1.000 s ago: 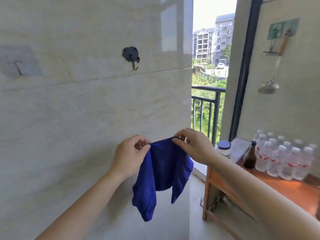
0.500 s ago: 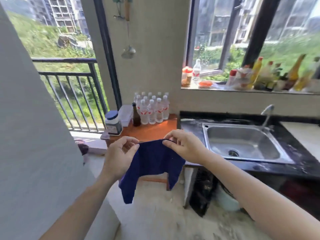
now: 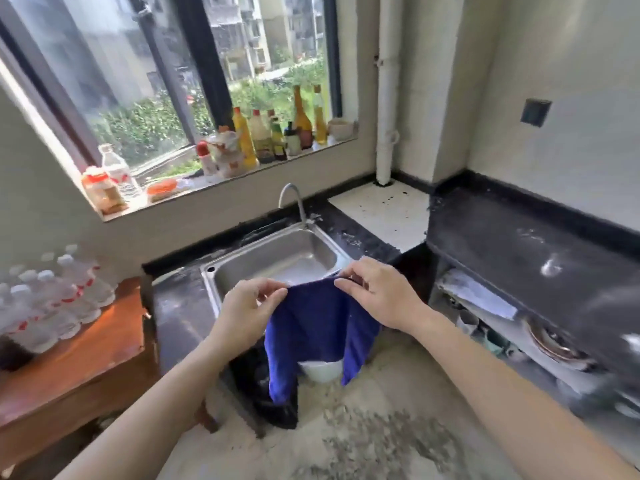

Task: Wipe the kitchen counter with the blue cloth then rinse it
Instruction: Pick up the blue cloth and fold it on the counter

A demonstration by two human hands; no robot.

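The left hand (image 3: 247, 310) and right hand (image 3: 377, 292) pinch the top edge of the soft blue cloth (image 3: 311, 327) at its 10 and 2 o'clock corners. It hangs in limp folds, hiding the shiny steel sink's (image 3: 277, 251) front rim. The dark speckled counter (image 3: 512, 244) lies toward 3 o'clock. The water bottles (image 3: 52, 292) at 9 o'clock are blurred.

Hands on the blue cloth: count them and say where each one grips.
2. The left hand pinches the blue cloth at the left end of its top edge; the right hand pinches the right end. Neither is hidden.
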